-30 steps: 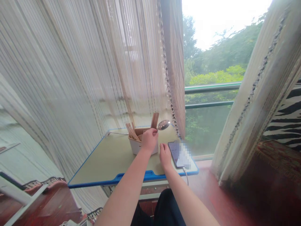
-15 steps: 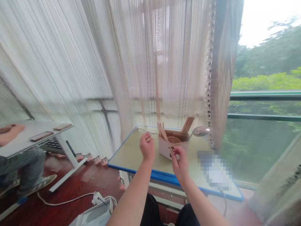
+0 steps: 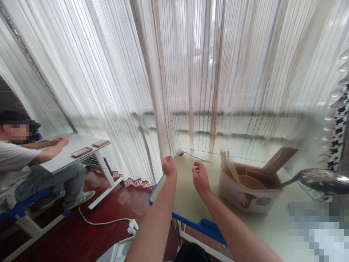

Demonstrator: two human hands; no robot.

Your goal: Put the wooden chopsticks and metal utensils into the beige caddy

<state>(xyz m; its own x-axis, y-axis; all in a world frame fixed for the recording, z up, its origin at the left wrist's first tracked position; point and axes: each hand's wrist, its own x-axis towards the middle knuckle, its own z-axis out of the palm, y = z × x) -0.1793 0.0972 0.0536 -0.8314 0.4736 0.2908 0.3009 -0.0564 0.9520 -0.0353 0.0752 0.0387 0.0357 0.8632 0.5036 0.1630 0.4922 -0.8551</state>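
My left hand [image 3: 169, 166] is raised over the left part of the table, its fingers curled into a fist. Whatever it may hold is hidden. My right hand [image 3: 201, 178] is a little to its right, back of the hand towards me, fingers bent inward. I cannot make out anything in it. Behind the hands, near the far corner, lies a metal ladle or spoon [image 3: 194, 157]. Right of my right hand stands a pale storage box [image 3: 245, 198] with wooden utensils [image 3: 231, 170], a brown bowl [image 3: 249, 182] and a metal slotted spoon [image 3: 313, 179] leaning out over its right rim.
The pale table [image 3: 187, 196] has a blue edge. A striped curtain [image 3: 191, 72] hangs behind it. To the left a person [image 3: 16, 156] sits at a white desk [image 3: 65, 154] bearing two flat trays. A white cable [image 3: 103, 222] runs across the red floor.
The view has turned left, so the box shows farther right and closer. My right hand has moved away from the box front, and both hands are now left of it.
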